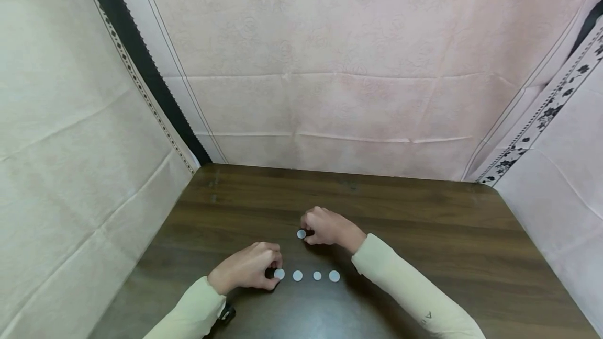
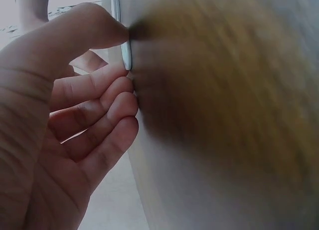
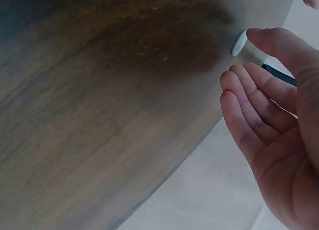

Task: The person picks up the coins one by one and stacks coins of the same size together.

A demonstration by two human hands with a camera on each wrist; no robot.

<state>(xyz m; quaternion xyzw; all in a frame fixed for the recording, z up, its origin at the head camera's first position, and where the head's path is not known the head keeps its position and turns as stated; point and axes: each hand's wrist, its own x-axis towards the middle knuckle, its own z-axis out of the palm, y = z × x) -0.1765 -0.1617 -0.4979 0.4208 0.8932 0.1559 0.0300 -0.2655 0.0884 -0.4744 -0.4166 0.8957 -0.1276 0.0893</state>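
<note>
Near the table's front, my left hand [image 1: 252,267] pinches a flat white disc [image 1: 279,274] between thumb and finger. In the left wrist view this disc [image 2: 126,56] appears edge-on against the tabletop, the thumb [image 2: 107,30] on one side and the fingertips on the other. It forms the left end of a row with three more white discs, the closest being a disc [image 1: 298,275] just to its right. Farther back, my right hand [image 1: 327,226] holds another white disc [image 1: 301,234] at its fingertips. The right wrist view shows that disc [image 3: 239,43] beside the thumb tip, low over the wood.
To the right in the row lie a smaller disc [image 1: 317,275] and a larger disc [image 1: 334,276]. The dark wooden table [image 1: 424,213] meets a pale cloth [image 1: 330,109] at the back. More cloth hangs at the left [image 1: 85,145] and right [image 1: 560,171] sides.
</note>
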